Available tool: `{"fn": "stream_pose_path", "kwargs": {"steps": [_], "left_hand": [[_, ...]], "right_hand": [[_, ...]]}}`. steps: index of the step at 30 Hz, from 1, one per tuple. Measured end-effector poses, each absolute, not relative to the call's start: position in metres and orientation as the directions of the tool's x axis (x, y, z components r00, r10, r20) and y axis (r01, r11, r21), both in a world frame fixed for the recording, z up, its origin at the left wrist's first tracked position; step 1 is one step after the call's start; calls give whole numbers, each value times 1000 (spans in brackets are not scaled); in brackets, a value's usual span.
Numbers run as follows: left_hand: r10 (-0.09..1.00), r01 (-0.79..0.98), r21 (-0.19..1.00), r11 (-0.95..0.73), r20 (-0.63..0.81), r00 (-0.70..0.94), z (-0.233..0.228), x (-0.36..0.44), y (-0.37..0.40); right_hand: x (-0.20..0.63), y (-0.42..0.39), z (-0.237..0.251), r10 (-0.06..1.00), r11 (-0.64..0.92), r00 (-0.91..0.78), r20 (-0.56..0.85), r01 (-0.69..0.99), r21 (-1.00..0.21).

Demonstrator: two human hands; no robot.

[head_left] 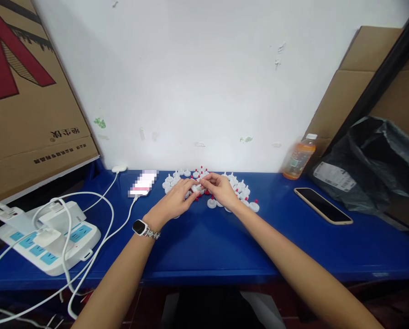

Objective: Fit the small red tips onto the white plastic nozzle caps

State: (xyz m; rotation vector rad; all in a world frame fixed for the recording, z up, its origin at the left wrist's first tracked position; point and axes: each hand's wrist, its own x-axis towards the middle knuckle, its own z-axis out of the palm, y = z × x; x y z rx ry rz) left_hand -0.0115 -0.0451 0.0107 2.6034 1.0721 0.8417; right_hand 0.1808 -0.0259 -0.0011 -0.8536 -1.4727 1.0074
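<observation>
Nearest the camera, two bare forearms reach up the frame to its centre, a smartwatch (140, 227) on the left wrist. The left hand (177, 199) and right hand (221, 189) meet fingertip to fingertip, pinching one small white part (196, 187) between them above a cluster of white discs with red pins (237, 187) on the blue table (204, 246). A slip would likely knock discs off the near edge, or towards the charging phone (142, 184).

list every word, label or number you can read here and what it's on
Cardboard box: a large red mark, possibly a "V" or "W", cut off by the frame; the printed characters below it appear upside down and are too small to read.
Orange bottle: label too blurred to read.
Grey bag: white shipping label, text too small to read.
Phone by the left hand: screen blurred out.
Nothing else carries text.
</observation>
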Motion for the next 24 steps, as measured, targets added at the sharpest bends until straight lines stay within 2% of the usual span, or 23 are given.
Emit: {"fn": "stream_pose_path", "kwargs": {"steps": [5, 8, 12, 18, 21, 24], "left_hand": [[684, 580, 366, -727, 460, 567, 12, -6, -51], [672, 577, 357, -735, 499, 547, 11, -1, -53], [678, 559, 395, -729, 528, 511, 10, 3, -54], [714, 572, 435, -695, 514, 475, 5, -4, -45], [752, 653, 419, -631, 538, 381, 5, -17, -34], [795, 711, 416, -566, 502, 339, 5, -31, -26]], "right_hand": [[178, -28, 1, 942, 314, -82, 326, -133, -940], [174, -30, 6, 940, 327, -38, 339, -186, -927], [169, -35, 12, 920, 381, -35, 390, -145, -913], [176, -22, 20, 865, 491, -156, 478, 64, -869], [180, 6, 26, 833, 548, -134, 536, 326, -770], [177, 43, 28, 827, 508, -121, 549, 579, -637]]}}
